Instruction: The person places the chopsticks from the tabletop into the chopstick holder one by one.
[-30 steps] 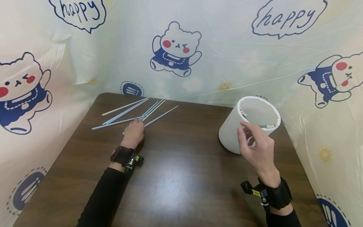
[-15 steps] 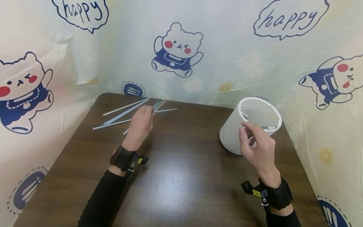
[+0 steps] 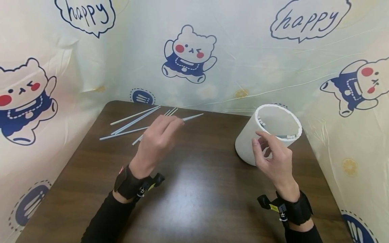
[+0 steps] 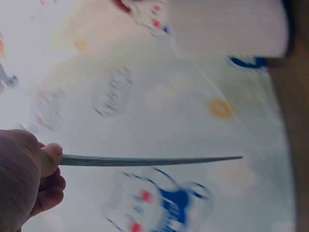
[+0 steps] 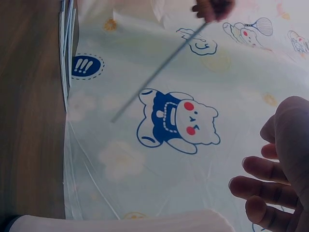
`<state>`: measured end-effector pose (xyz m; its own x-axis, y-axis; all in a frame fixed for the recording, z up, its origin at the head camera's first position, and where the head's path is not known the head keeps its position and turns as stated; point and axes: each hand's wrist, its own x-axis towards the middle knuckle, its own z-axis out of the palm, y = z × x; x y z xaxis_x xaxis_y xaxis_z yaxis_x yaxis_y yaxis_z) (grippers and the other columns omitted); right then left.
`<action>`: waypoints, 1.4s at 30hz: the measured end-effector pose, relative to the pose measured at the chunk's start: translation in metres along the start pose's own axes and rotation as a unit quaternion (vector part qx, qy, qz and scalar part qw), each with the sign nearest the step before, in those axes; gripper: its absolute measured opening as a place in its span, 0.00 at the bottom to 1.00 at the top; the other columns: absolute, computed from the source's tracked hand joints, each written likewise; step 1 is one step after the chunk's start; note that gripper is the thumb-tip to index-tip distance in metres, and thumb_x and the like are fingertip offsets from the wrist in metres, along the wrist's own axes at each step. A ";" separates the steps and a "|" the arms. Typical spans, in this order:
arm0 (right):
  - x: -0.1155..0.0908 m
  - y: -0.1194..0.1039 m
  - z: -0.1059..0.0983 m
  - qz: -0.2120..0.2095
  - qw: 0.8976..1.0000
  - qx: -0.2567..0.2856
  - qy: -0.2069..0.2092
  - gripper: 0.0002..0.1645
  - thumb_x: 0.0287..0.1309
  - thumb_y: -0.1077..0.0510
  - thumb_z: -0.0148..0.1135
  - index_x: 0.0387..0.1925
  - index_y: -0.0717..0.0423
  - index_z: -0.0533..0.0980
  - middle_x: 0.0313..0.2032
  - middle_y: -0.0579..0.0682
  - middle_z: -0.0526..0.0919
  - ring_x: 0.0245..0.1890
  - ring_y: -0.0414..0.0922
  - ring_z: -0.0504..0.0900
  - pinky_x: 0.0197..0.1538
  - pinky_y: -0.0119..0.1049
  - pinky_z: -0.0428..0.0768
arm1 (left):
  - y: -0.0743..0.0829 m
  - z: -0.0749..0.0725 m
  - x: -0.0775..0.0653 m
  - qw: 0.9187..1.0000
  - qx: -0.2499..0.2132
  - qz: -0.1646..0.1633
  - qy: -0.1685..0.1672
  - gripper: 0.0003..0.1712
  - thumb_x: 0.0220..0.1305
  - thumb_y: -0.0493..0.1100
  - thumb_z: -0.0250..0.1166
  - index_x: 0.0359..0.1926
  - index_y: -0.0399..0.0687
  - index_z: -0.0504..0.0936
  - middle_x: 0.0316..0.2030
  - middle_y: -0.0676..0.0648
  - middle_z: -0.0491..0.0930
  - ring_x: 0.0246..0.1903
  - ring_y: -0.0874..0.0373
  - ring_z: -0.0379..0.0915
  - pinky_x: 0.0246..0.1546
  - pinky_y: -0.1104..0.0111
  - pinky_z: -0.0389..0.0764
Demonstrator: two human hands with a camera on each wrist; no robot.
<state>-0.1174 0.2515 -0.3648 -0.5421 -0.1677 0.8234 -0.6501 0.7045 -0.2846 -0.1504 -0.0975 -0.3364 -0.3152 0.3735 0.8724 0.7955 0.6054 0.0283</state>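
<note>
My left hand (image 3: 156,143) pinches a thin blue-grey stick (image 4: 145,161) between thumb and fingers. The stick's far end tapers to a point, and it juts out to the right of the knuckles in the head view. In the right wrist view the same stick slants down from the left hand (image 5: 215,8). More pale blue and whitish sticks (image 3: 133,121) lie fanned on the table, partly hidden behind that hand. My right hand (image 3: 276,160), fingers loosely bent with nothing in them, hovers in front of a white round bin (image 3: 247,141) near its rim.
The dark wooden table (image 3: 194,189) backs onto a pale plastic sheet (image 3: 237,67) printed with bears and lettering. Some grey strips with small white pieces (image 3: 290,136) show inside the bin's rim. Each wrist wears a black strap with a small camera.
The left hand has picked up one stick from the spread on the table and moved up and to the right with it. The right hand has hardly moved.
</note>
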 end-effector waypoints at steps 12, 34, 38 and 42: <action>0.011 -0.017 0.006 -0.058 0.998 -0.001 -0.011 0.30 0.77 0.42 0.61 0.55 0.69 0.81 0.29 0.56 0.86 0.25 0.45 0.80 0.27 0.29 0.77 | 0.061 -0.018 0.036 0.953 -0.002 0.251 0.171 0.03 0.69 0.31 0.70 0.40 0.34 0.89 0.35 0.40 0.91 0.31 0.54 0.86 0.40 0.69 0.90; 0.005 -0.003 -0.005 -0.012 0.998 -0.050 0.024 0.29 0.79 0.46 0.58 0.48 0.71 0.84 0.31 0.63 0.88 0.23 0.50 0.81 0.33 0.16 0.73 | 0.085 0.034 0.056 0.955 -0.040 0.265 0.130 0.12 0.59 0.38 0.81 0.41 0.41 0.87 0.39 0.44 0.91 0.37 0.56 0.88 0.52 0.70 0.88; 0.004 0.000 -0.004 -0.007 0.999 -0.051 0.013 0.29 0.80 0.45 0.57 0.49 0.71 0.83 0.31 0.64 0.87 0.24 0.51 0.82 0.32 0.18 0.74 | 0.091 0.050 0.058 0.955 -0.002 0.274 0.110 0.08 0.66 0.38 0.75 0.44 0.43 0.87 0.42 0.46 0.91 0.41 0.58 0.88 0.55 0.70 0.87; 0.003 0.002 -0.004 -0.006 0.998 -0.058 0.011 0.29 0.80 0.45 0.57 0.49 0.71 0.83 0.31 0.64 0.87 0.24 0.52 0.83 0.28 0.23 0.75 | 0.092 0.065 0.055 0.969 0.010 0.243 0.039 0.07 0.74 0.36 0.67 0.50 0.43 0.87 0.47 0.48 0.90 0.45 0.59 0.86 0.57 0.71 0.85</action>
<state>-0.1183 0.2550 -0.3608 -0.5212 -0.1620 0.8379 -0.5898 0.7780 -0.2165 -0.1287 0.0245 -0.3176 0.1352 0.5639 0.8147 0.8295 0.3853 -0.4043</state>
